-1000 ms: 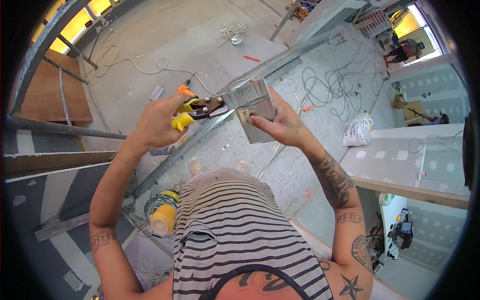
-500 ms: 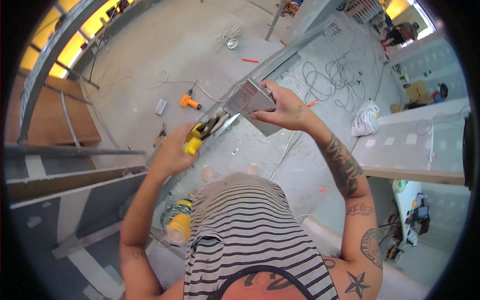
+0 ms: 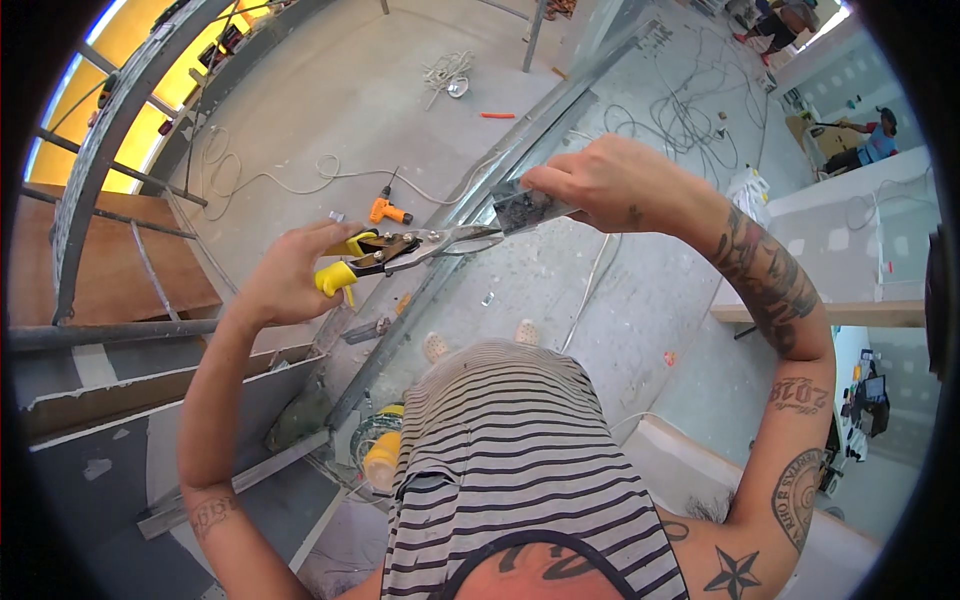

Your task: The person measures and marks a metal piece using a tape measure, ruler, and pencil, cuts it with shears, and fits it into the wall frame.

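My left hand is wrapped round the yellow handles of a pair of tin snips. Their blades point right and reach the edge of a short piece of grey metal channel; whether they bite into it I cannot tell. That channel piece is gripped in my right hand, thumb side toward the snips, and the palm hides much of it. Both hands are raised in front of me above a long metal track on the floor.
An orange drill lies on the floor beyond the snips, near a white cable. Grey cables tangle at the far right, by a white sack. Metal framing stands left. A yellow bottle is beside me. Other people are farther off.
My right hand has turned over and tilted the metal channel, so another side shows. My left hand has moved left and the snips now point right toward the channel.
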A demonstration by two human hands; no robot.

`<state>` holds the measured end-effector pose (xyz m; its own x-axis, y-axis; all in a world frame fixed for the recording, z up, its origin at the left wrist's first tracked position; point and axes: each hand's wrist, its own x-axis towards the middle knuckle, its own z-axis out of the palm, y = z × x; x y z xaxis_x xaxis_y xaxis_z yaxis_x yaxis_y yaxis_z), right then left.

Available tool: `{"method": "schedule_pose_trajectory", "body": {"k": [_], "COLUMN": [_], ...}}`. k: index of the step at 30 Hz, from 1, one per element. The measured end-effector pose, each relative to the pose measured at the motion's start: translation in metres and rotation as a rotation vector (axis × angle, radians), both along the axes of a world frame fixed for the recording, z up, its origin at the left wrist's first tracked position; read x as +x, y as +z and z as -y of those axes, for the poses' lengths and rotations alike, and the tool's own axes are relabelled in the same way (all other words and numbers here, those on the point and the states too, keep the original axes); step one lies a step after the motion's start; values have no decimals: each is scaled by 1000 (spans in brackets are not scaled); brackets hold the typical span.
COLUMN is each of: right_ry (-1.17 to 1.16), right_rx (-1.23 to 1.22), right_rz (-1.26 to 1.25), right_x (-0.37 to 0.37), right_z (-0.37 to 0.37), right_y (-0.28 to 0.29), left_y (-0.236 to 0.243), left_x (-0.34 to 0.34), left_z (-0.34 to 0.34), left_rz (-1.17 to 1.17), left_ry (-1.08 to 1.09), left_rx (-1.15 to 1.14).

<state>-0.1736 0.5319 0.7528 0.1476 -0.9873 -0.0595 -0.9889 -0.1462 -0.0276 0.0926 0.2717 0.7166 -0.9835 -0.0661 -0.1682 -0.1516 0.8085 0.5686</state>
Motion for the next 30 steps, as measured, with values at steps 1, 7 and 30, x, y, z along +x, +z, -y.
{"method": "schedule_pose_trajectory", "body": {"k": [1,7,30], "right_ry": [22,62,80], "right_rx": [-30,-56,31], "right_rz": [-20,-68,-93], "right_x": [0,4,12], "right_z": [-1,-4,12], "right_y": [0,8,19], "left_y": [2,10,13], "left_x": [-3,-12,14], "left_z": [0,-5,-36], "left_rz": [23,17,-48], "left_ry": [-39,-88,43], "left_rx": [-20,-2,-18]}}
